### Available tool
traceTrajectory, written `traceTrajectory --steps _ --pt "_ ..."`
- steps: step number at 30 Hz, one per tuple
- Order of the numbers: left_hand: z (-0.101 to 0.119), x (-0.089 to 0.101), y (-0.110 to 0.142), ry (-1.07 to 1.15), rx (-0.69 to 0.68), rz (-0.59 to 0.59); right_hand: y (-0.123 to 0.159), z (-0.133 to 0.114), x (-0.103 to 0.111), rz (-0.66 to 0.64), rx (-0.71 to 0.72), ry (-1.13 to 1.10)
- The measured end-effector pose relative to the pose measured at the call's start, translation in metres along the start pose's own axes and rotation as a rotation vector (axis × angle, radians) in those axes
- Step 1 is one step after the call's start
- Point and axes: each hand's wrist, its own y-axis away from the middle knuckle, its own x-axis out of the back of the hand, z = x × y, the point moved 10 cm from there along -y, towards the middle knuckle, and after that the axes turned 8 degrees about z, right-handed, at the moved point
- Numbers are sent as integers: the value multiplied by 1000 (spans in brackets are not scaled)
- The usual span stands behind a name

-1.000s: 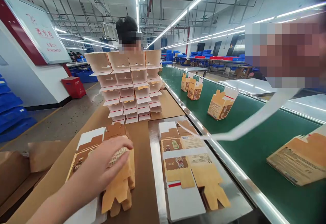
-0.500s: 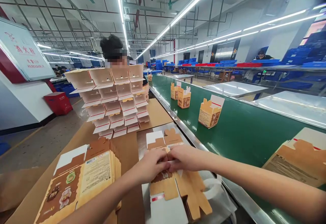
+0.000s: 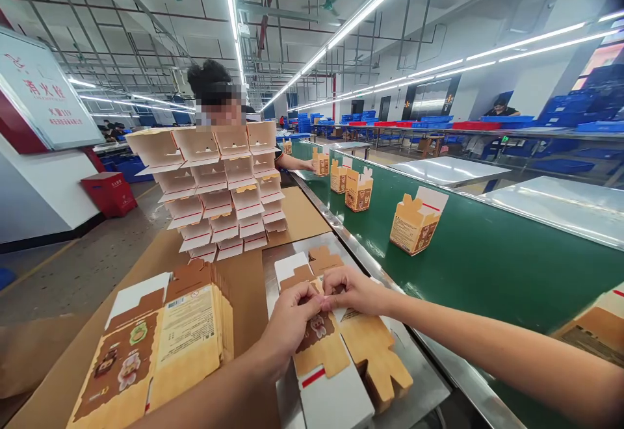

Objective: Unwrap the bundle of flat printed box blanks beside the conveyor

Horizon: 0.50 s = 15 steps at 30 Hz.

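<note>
While arms reach forward, both hands (image 3: 322,302) together, fingers pinching flat carton (image 3: 336,351).

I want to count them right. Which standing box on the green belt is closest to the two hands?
The box with the white flap, standing alone nearest the camera. The other standing boxes sit farther up the green belt, away from both hands.

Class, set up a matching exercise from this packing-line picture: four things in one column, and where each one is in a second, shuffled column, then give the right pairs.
Things:
1. Flat carton under both hands
2. Stack of flat cartons
3. Tower of open white trays
4. Folded-up carton

Places:
A. Standing on the green conveyor belt
B. On brown cardboard, left of the hands
C. On the metal ledge beside the belt
D. Further along the table, in front of a co-worker

Pairs: 1-C, 2-B, 3-D, 4-A
</note>
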Motion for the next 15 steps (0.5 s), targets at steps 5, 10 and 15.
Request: traceTrajectory --steps 5,10,15 --pt "23 29 -7 50 -56 146 16 6 26 235 -71 -96" --pt "64 50 -7 -215 -366 155 23 25 59 376 -167 -210" --pt "61 9 22 -763 -614 -74 32 27 124 667 -159 -231"
